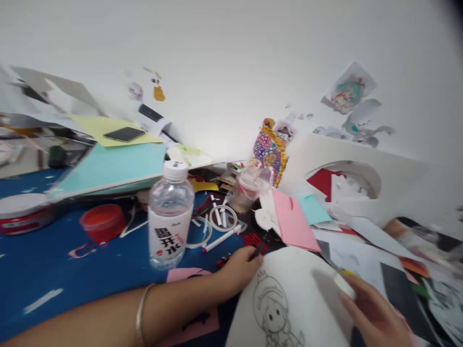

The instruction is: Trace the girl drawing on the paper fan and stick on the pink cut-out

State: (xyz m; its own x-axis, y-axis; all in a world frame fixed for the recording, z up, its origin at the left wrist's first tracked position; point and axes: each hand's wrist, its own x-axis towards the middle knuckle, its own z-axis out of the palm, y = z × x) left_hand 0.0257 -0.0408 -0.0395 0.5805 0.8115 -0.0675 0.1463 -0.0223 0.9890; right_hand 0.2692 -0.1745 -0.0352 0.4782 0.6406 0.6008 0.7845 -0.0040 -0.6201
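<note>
My left hand point(237, 270), a bangle on its wrist, lies on the blue table with its fingers closed round a dark pen at the top edge of a white sheet point(289, 299) that bears a line drawing of a figure. My right hand point(376, 313) rests on that sheet's right edge, blurred, its fingers closed on a small pale object I cannot name. A clear water bottle point(169, 219) with a white cap stands just left of my left hand.
Markers and tape rings point(220, 224) lie behind the bottle, beside a plastic cup point(248, 188). A red lid point(103, 221) and a round tin point(21, 212) sit left. Stacked teal and yellow sheets point(112, 166) hold a phone point(123, 133). Pink paper point(292, 221) and scraps clutter the right.
</note>
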